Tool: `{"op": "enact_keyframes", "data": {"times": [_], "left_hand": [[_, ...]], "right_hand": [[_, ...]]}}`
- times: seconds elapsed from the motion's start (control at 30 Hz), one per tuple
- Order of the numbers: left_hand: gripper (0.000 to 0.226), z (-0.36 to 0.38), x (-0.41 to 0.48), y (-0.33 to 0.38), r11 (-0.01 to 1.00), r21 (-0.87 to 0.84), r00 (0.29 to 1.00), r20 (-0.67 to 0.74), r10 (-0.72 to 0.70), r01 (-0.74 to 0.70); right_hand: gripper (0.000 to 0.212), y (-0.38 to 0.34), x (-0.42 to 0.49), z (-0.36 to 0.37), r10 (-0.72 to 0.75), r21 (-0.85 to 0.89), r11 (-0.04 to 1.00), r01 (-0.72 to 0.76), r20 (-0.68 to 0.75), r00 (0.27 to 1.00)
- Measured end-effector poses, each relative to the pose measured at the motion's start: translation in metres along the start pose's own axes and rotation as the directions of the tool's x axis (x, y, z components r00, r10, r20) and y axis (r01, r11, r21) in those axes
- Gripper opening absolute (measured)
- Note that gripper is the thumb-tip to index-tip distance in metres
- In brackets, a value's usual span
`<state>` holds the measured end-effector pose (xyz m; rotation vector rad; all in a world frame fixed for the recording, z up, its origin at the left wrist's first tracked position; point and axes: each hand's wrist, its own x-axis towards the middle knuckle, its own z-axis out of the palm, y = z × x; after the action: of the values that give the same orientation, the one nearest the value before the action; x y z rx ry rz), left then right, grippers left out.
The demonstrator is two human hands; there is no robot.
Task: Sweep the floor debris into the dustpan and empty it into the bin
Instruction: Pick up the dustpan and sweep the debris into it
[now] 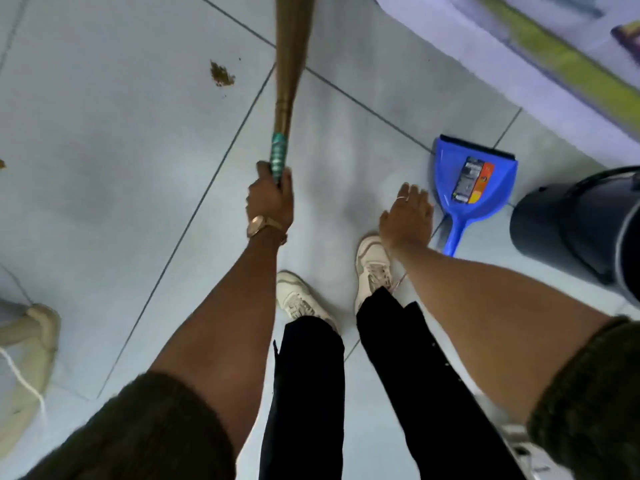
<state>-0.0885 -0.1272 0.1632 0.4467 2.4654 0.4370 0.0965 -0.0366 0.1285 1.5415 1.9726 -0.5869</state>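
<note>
The brown grass broom [289,64] runs out of the top edge, so its sweeping end is cut off. A dark grey round bin [581,223] is cropped at the right edge. A small pile of brown crumbly debris [221,75] lies far left on the pale tiled floor [104,168]. The blue plastic dustpan [476,188] lies flat near the bin, right of two white shoes [372,268]. The left hand [270,202] is closed around the broom's teal-wrapped handle. The right hand [408,216] hangs empty, fingers spread, just beside the dustpan's handle.
</note>
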Motion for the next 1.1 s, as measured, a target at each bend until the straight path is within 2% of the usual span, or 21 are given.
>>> {"op": "enact_keyframes", "data": {"times": [0.1, 0.2, 0.37, 0.47, 0.57, 0.63, 0.73, 0.87, 1.0, 1.1], "left_hand": [[0.042, 0.052, 0.011, 0.011, 0.996, -0.018, 0.991, 0.102, 0.089, -0.087], [0.04, 0.105, 0.017, 0.02, 0.994, 0.008, 0.986, 0.125, 0.108, -0.109], [0.038, 0.177, 0.015, 0.022, 0.98, 0.075, 0.969, 0.183, 0.166, -0.182], [0.04, 0.214, 0.011, 0.014, 0.978, 0.07, 0.961, 0.212, 0.177, -0.196], [0.042, 0.24, 0.012, 0.003, 0.972, 0.087, 0.956, 0.219, 0.197, -0.22], [0.043, 0.249, 0.013, -0.002, 0.964, 0.096, 0.95, 0.218, 0.224, -0.249], [0.045, 0.245, 0.012, -0.002, 0.951, 0.107, 0.94, 0.218, 0.261, -0.289], [0.046, 0.213, 0.007, 0.007, 0.955, 0.096, 0.947, 0.193, 0.257, -0.279], [0.043, 0.159, -0.001, 0.021, 0.977, 0.088, 0.971, 0.162, 0.176, -0.192], [0.038, 0.1, -0.006, 0.03, 0.985, 0.066, 0.979, 0.142, 0.149, -0.16]], "right_hand": [[0.065, 0.045, 0.012, 0.021, 0.138, 0.044, 0.99, -0.137, -0.004, 0.99], [0.068, 0.086, 0.034, 0.053, 0.312, 0.137, 0.942, -0.308, -0.014, 0.95], [0.08, 0.124, 0.079, 0.094, 0.642, 0.404, 0.684, -0.607, 0.063, 0.765], [0.086, 0.141, 0.106, 0.112, 0.717, 0.454, 0.586, -0.671, 0.096, 0.691], [0.08, 0.152, 0.132, 0.127, 0.747, 0.512, 0.493, -0.703, 0.166, 0.644], [0.067, 0.155, 0.142, 0.132, 0.746, 0.57, 0.444, -0.691, 0.191, 0.638], [0.049, 0.156, 0.143, 0.129, 0.706, 0.648, 0.401, -0.648, 0.232, 0.669], [0.041, 0.142, 0.125, 0.099, 0.645, 0.696, 0.431, -0.574, 0.208, 0.735], [0.038, 0.11, 0.094, 0.058, 0.608, 0.723, 0.441, -0.532, 0.195, 0.769], [0.042, 0.077, 0.062, 0.023, 0.554, 0.704, 0.508, -0.496, 0.174, 0.814]]}}
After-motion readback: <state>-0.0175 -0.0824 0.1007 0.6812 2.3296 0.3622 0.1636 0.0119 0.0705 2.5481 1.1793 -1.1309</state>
